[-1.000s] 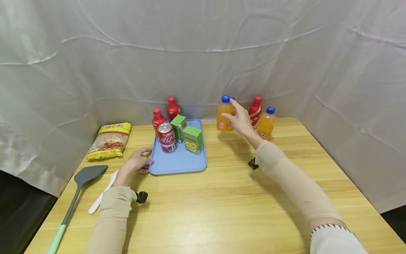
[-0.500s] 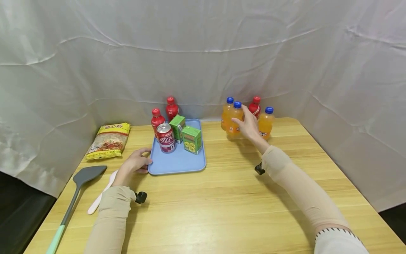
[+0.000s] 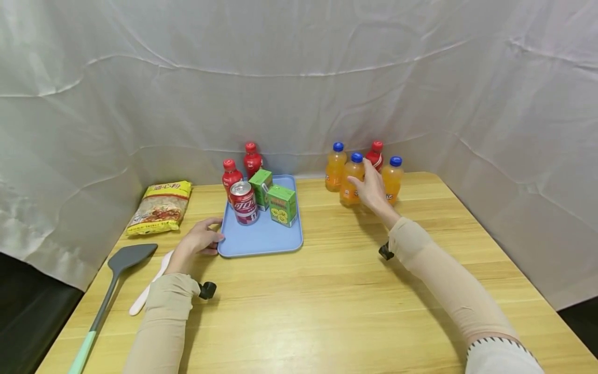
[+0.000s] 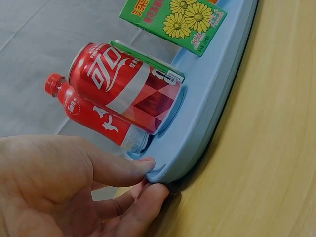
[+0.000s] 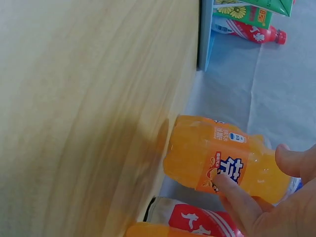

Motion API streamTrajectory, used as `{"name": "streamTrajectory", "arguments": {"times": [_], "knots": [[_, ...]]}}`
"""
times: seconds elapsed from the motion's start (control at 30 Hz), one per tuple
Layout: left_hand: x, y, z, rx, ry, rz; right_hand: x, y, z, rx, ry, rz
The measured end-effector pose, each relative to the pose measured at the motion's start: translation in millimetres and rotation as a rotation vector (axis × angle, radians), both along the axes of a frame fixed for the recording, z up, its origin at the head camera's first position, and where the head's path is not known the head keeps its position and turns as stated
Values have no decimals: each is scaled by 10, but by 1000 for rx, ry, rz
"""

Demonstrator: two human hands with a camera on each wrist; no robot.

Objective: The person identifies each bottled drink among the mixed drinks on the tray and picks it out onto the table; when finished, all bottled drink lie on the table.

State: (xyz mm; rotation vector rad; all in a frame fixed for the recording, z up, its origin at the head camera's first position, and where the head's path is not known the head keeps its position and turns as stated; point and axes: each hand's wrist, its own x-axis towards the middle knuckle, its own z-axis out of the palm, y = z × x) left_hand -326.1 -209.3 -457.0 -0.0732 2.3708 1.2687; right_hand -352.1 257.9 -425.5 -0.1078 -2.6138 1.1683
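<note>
My left hand pinches the near left corner of a blue tray; in the left wrist view the thumb lies on the rim and the fingers below it. The tray bears a red soda can, two green drink cartons and a red-capped bottle. At the back right, my right hand grips an upright orange soda bottle by its upper part. Thumb and fingers lie on either side of it in the right wrist view, and its blue cap shows above the hand.
Another orange soda bottle stands left of the gripped one, a third to its right. A red bottle is partly hidden behind the right hand. On the left lie a yellow food packet, a grey spatula and a pale pink utensil.
My right hand has carried the orange soda bottle to the right and a little toward me, uncovering the one behind. The left hand has stayed at the tray corner.
</note>
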Motion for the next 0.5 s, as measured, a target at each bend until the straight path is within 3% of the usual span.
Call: {"name": "streamTrajectory", "arguments": {"times": [0.2, 0.5], "knots": [[-10, 0, 11, 6, -8, 4, 15, 31, -42, 16, -15, 10], [-10, 10, 12, 10, -3, 0, 2, 37, -135, 56, 29, 12]]}}
